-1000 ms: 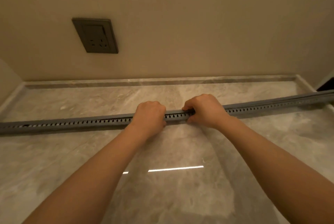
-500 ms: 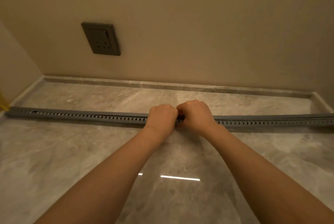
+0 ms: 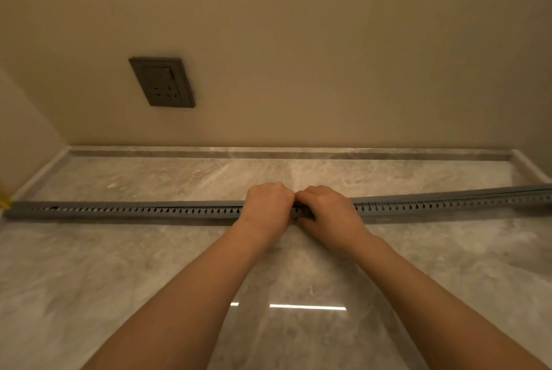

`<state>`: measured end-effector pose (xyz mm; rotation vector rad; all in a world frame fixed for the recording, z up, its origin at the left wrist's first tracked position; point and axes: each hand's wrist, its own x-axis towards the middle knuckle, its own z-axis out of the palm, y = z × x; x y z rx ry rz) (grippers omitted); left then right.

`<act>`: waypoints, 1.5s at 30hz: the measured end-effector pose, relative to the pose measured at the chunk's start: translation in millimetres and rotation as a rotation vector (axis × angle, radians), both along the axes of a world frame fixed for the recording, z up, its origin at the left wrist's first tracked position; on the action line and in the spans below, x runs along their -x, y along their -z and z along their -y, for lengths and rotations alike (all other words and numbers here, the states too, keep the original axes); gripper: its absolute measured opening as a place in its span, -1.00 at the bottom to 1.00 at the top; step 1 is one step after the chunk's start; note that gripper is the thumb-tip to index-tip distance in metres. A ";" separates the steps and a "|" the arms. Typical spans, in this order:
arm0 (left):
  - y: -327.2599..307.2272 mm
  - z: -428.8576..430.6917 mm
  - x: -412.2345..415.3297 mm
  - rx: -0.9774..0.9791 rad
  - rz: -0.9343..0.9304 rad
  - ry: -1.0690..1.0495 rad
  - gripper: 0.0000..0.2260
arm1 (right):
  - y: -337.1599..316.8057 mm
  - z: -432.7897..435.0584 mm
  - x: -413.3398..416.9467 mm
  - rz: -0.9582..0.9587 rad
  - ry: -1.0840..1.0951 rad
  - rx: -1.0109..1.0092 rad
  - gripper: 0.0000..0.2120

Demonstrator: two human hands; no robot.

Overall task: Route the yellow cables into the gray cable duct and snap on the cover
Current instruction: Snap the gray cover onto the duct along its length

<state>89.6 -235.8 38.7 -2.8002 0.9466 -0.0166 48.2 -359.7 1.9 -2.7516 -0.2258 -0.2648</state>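
Left hand (image 3: 268, 208), right hand (image 3: 325, 214) both curled round gray duct (image 3: 134, 214) mid-length. Risk: cover (image 3: 478, 194) looks raised toward right end; uneven pressing could leave it unsnapped or pinch yellow cables (image 3: 4, 201).

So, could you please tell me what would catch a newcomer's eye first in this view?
First comes the long gray cable duct, lying across the marble floor. The left hand and right hand are curled on it side by side near its middle. Next is the dark wall socket, higher up and left of the hands. A sliver of yellow shows at the duct's far left end.
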 end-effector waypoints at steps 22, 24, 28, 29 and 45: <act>0.4 -1.7 -8.2 0.026 -0.033 0.009 -0.82 | -24.0 43.8 -3.2 -0.126 0.090 0.287 -0.66; 0.8 -1.9 -7.1 0.021 -0.029 0.004 -0.82 | -24.5 43.5 -3.8 -0.136 0.094 0.281 -0.67; -0.9 1.4 -3.2 0.011 -0.029 -0.008 -0.87 | -24.4 43.3 -4.9 -0.161 0.096 0.272 -0.69; -2.0 4.0 -2.0 0.008 -0.029 -0.007 -0.88 | -24.6 44.0 -5.5 -0.163 0.094 0.265 -0.69; 8.2 52.6 13.3 0.095 0.011 0.019 -0.86 | -19.0 49.3 -0.1 -0.069 0.078 0.105 -0.91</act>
